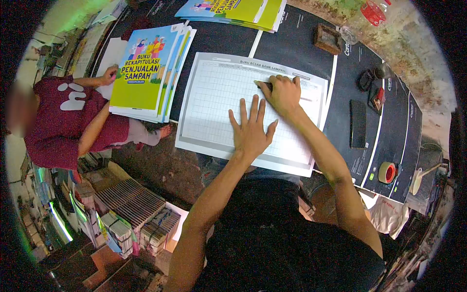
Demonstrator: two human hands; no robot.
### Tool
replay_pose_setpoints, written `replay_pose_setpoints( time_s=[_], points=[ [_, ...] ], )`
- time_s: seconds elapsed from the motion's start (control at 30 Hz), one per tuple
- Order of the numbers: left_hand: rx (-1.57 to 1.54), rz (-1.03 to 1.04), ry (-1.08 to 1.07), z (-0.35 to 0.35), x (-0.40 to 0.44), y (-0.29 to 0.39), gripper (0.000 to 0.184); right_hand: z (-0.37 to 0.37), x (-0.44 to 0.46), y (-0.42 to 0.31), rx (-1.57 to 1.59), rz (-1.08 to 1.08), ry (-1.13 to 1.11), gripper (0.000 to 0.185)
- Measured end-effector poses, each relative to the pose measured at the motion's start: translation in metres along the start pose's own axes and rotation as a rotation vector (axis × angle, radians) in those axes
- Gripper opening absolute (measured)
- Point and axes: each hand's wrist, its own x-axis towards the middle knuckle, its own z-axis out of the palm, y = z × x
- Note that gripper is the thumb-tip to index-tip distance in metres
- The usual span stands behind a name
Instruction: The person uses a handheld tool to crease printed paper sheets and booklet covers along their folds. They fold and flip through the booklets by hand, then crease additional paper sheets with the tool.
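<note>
A large printed form sheet [209,109] with a grid and the heading "BUKU BESAR BANK SAMPAH" lies before me on the dark tabletop, slightly tilted. My left hand [251,125] rests flat on it, fingers spread. Just beyond, my right hand [284,95] is closed near the upper middle of the sheet. A small dark object [265,85] shows at its fingers; its kind is too unclear to tell. To the left is a stack of printed covers [141,78] reading "BUKU REKAPITULASI PENJUALAN SAMPAH".
A co-worker in a maroon shirt [53,121] sits left, a hand by the stack. More covers [233,12] lie at the far edge. On the right are a wooden box [327,40], a dark oblong block [358,124] and a tape roll [387,172]. Bundled stacks [129,202] stand below left.
</note>
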Motion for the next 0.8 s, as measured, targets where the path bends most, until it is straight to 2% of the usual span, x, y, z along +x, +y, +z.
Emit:
replay_pose_setpoints(
  time_s=[0.2, 0.4, 0.5, 0.6, 0.67, 0.73, 0.8],
  points=[
    [0.018, 0.003, 0.015, 0.002, 0.0, 0.0, 0.077, 0.006, -0.002, 0.006, 0.079, -0.044, 0.046, 0.052],
    [-0.008, -0.004, 0.01, 0.003, 0.0, 0.0, 0.078, -0.003, -0.001, 0.002, 0.078, -0.052, -0.132, 0.052],
    [-0.005, -0.006, -0.012, 0.001, 0.0, -0.001, 0.079, -0.009, 0.0, -0.003, 0.131, 0.047, -0.143, 0.053],
    [0.016, -0.01, -0.012, -0.001, 0.0, -0.002, 0.079, 0.007, -0.003, 0.001, 0.03, 0.029, 0.024, 0.05],
    [-0.051, -0.038, -0.009, 0.001, 0.001, -0.006, 0.079, 0.001, 0.0, -0.005, 0.005, 0.079, -0.151, 0.049],
    [-0.028, -0.027, -0.048, -0.001, 0.0, -0.007, 0.08, -0.004, -0.001, -0.008, 0.064, 0.048, -0.126, 0.048],
    [-0.023, -0.01, 0.035, 0.003, -0.001, -0.004, 0.078, -0.008, -0.001, -0.01, -0.07, 0.022, -0.08, 0.049]
  ],
)
